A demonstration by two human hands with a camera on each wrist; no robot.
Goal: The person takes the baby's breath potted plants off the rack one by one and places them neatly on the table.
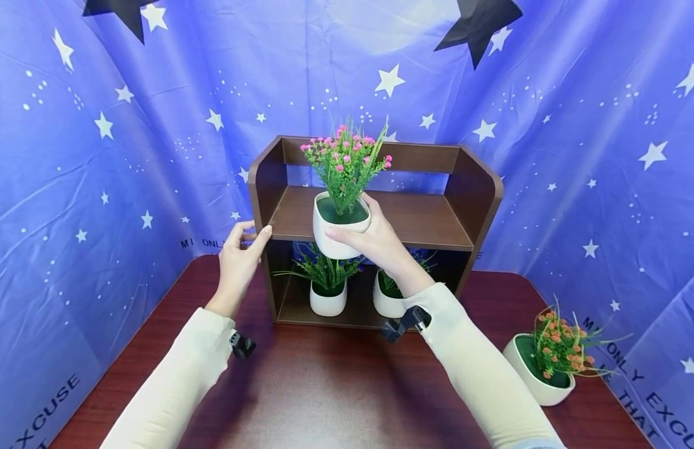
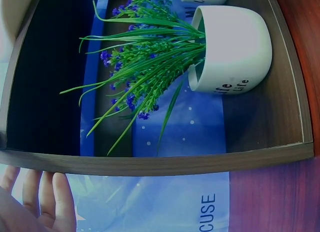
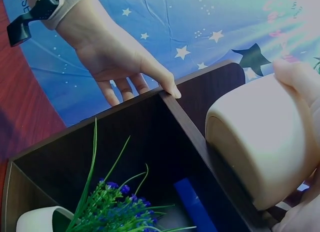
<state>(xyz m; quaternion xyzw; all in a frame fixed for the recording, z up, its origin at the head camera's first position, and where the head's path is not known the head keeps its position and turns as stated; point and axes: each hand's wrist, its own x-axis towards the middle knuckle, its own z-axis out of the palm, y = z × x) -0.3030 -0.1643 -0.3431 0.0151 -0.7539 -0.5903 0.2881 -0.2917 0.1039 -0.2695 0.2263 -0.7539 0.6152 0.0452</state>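
Note:
My right hand grips a white flowerpot with pink flowers, its thumb across the pot's front. The pot is held at the front edge of a brown wooden shelf's upper board; its underside shows in the right wrist view. My left hand holds the shelf's left side panel, thumb on the front edge and fingers along the outside. On the lower level stand two white pots of blue-purple flowers, the left pot and the right pot, partly hidden by my right arm.
A white pot with orange flowers stands on the dark red table at the right. Blue star-printed cloth hangs behind and on both sides. Dark star shapes hang at the top.

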